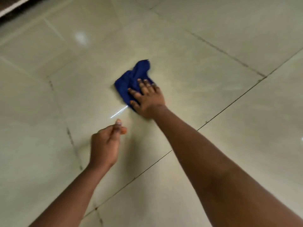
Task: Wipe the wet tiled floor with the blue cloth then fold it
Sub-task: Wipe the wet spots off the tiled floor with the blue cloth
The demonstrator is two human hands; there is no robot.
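Observation:
A crumpled blue cloth (131,79) lies on the glossy beige tiled floor (205,51) near the middle of the view. My right hand (147,99) presses flat on the cloth's near right part, fingers spread over it. My left hand (106,143) hovers above the floor, nearer to me and left of the cloth, with fingers curled in a loose fist and nothing in it. A thin bright streak of wetness (118,112) shines on the tile just left of my right hand.
Dark grout lines (229,104) cross the floor between large tiles. A dark strip with a pale edge (9,7) runs across the far left corner. A light's reflection (81,37) glints on a far tile.

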